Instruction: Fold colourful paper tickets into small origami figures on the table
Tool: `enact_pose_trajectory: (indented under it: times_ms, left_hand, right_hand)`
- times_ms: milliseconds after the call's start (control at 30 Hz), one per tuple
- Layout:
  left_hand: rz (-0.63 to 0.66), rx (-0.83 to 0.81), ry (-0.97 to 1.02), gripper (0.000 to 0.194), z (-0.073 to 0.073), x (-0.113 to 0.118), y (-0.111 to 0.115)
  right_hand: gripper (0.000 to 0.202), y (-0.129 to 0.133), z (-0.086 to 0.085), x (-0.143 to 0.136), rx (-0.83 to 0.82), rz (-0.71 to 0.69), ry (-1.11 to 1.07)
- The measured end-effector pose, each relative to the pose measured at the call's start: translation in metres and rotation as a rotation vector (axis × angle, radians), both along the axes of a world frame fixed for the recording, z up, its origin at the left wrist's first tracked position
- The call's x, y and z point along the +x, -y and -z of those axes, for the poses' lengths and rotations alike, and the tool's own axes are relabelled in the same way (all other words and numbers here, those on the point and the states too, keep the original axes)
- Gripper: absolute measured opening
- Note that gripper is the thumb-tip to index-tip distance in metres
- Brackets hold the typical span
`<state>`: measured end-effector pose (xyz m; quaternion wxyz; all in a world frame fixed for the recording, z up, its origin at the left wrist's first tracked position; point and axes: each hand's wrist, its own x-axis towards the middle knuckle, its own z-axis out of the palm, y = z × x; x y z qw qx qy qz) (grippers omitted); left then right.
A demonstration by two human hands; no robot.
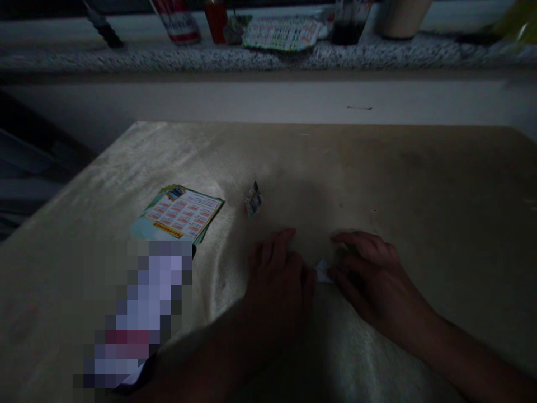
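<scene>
A small, pale folded piece of paper (323, 272) lies low over the table between my two hands. My right hand (373, 274) pinches its right edge with thumb and a finger, while its other fingers reach forward. At the paper's left edge is my left hand (279, 274), its fingers bent and its thumb side against the paper. Ahead of my left hand stands a small, colourful folded paper piece (253, 200). Farther left is a stack of printed calendar cards (184, 211). Dim light hides the details of my fingertips.
A pixelated phone-like device (142, 313) lies left of my left forearm on the cloth-covered table (440, 224). Behind the table, a speckled stone ledge (251, 60) carries a red-and-white can (178, 22), a patterned packet (281, 33), a dark-filled glass (350, 25) and a pale cup (405, 19).
</scene>
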<state>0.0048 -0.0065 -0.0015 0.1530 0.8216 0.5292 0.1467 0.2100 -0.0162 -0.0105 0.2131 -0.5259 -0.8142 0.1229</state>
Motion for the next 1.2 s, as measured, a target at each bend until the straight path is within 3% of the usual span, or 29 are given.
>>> enact_pose_trajectory:
  times_ms: [667, 900, 1200]
  left_hand:
    - [-0.025, 0.038, -0.031, 0.020, 0.002, 0.005, -0.002]
    - [0.148, 0.104, 0.035, 0.029, 0.007, -0.002, -0.004]
    - [0.202, 0.010, -0.007, 0.035, -0.006, -0.007, -0.001]
  right_hand:
    - [0.017, -0.001, -0.002, -0.005, -0.006, 0.047, 0.060]
    - [0.017, 0.000, 0.000, -0.006, -0.004, 0.044, 0.055]
    - [0.007, -0.004, -0.005, 0.008, -0.029, -0.068, -0.008]
